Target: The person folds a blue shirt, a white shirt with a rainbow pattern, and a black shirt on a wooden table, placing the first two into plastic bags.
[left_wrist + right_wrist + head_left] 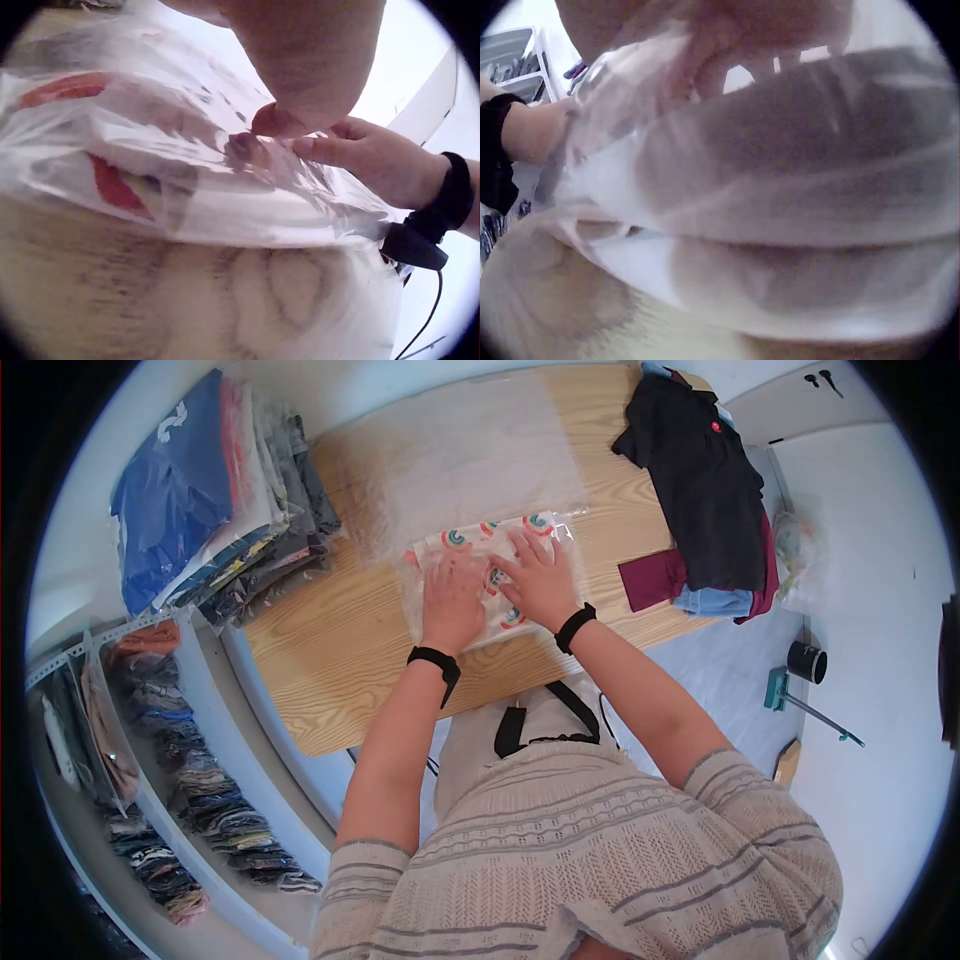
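A folded white garment with rainbow prints [456, 540] lies inside a clear plastic bag [225, 214] on the wooden table. My left hand [453, 600] rests on the left part of the bag, fingers extended away from me. On its right part lies my right hand [541, 585], with the fingers spread and the thumb pointing toward the left hand. In the left wrist view, the plastic wrinkles beneath the left thumb [315, 82], and the right hand [375, 154] touches the film beyond it. Glossy film over the pale folded cloth [795, 165] fills much of the right wrist view.
Flat clear plastic bags [460, 450] lie on the table [310, 690] beyond the garment. Bagged clothes [180, 490] are piled at the left. Dark, maroon and denim garments [700, 480] lie at the right. Shelves of packed clothes [210, 790] stand at lower left.
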The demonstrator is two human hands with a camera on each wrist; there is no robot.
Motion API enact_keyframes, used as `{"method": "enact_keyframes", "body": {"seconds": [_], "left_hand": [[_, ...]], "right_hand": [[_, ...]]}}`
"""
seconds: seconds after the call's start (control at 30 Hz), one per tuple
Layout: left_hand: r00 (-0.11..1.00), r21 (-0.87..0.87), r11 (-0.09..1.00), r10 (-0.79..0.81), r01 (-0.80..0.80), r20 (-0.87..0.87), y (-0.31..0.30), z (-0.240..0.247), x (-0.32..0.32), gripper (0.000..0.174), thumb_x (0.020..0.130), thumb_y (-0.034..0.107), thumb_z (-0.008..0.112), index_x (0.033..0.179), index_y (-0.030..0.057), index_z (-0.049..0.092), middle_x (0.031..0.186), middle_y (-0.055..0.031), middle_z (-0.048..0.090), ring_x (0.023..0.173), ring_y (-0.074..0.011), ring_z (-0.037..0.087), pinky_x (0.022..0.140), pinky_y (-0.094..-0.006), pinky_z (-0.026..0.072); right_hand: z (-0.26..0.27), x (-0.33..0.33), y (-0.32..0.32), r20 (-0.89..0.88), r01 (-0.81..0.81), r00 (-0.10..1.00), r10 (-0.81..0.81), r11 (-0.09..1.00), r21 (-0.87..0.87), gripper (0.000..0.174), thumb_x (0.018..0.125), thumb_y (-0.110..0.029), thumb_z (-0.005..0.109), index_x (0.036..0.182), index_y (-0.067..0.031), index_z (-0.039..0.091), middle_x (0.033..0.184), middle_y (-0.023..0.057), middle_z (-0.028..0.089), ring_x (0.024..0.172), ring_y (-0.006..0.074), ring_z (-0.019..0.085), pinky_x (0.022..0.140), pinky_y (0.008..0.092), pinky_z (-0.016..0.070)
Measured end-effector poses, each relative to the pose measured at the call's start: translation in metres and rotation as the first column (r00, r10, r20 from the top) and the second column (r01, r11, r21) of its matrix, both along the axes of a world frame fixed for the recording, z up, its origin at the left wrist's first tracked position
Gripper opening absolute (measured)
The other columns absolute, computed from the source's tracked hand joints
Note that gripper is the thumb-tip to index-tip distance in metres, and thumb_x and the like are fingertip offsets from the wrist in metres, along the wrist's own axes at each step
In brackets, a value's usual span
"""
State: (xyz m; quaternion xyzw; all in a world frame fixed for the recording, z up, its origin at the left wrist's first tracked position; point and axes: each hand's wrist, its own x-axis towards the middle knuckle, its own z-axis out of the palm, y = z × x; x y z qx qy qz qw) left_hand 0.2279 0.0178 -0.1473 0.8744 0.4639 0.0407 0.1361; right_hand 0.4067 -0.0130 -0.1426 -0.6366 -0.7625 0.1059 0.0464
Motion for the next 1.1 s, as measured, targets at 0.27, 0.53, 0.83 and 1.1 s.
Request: {"method": "enact_keyframes", "body": {"seconds": [0.27, 0.53, 0.83, 1.1], "left_hand": [[0.999, 0.097, 0.994, -0.042, 0.044, -0.014, 0.015, -0.019, 0.004, 0.057, 0.087, 0.039, 0.049, 0.138, 0.0166, 0.038, 0.147, -0.0093, 0.026, 0.137, -0.0286, 0.020, 0.107, -0.0562, 0.0149], [0.997, 0.057, 0.998, -0.028, 0.032, -0.068, 0.017, -0.024, 0.005, 0.059, 0.086, 0.046, 0.048, 0.138, 0.0195, 0.038, 0.149, -0.0070, 0.023, 0.138, -0.0277, 0.018, 0.106, -0.0585, 0.0152], [0.999, 0.074, 0.997, -0.028, 0.030, -0.038, 0.018, -0.026, 0.005, 0.060, 0.084, 0.044, 0.052, 0.137, 0.0190, 0.039, 0.148, -0.0073, 0.025, 0.137, -0.0284, 0.019, 0.105, -0.0598, 0.0156], [0.995, -0.027, 0.997, -0.075, 0.077, 0.066, 0.025, -0.017, -0.011, 0.057, 0.083, 0.032, 0.056, 0.135, 0.0138, 0.040, 0.147, -0.0101, 0.026, 0.136, -0.0277, 0.023, 0.107, -0.0539, 0.0183]], "right_hand": [[-0.013, 0.005, 0.003, -0.021, 0.028, 0.999, -0.026, 0.993, 0.115, 0.048, 0.085, -0.037, 0.056, 0.131, -0.0332, 0.046, 0.145, 0.0098, 0.030, 0.135, 0.0281, 0.025, 0.102, 0.0596, 0.0214], [-0.019, 0.006, 0.006, -0.047, 0.040, 0.998, -0.038, 0.998, 0.052, 0.046, 0.087, -0.042, 0.050, 0.132, -0.0339, 0.045, 0.146, 0.0102, 0.028, 0.135, 0.0290, 0.024, 0.101, 0.0608, 0.0201], [-0.020, 0.006, 0.006, -0.095, 0.057, 0.994, -0.050, 0.996, 0.069, 0.045, 0.086, -0.040, 0.052, 0.130, -0.0330, 0.047, 0.145, 0.0104, 0.029, 0.135, 0.0290, 0.024, 0.100, 0.0617, 0.0204], [-0.019, 0.006, 0.005, -0.061, 0.036, 0.998, -0.034, 0.999, 0.033, 0.046, 0.087, -0.042, 0.050, 0.132, -0.0328, 0.045, 0.147, 0.0095, 0.026, 0.137, 0.0281, 0.021, 0.101, 0.0617, 0.0182]]}}
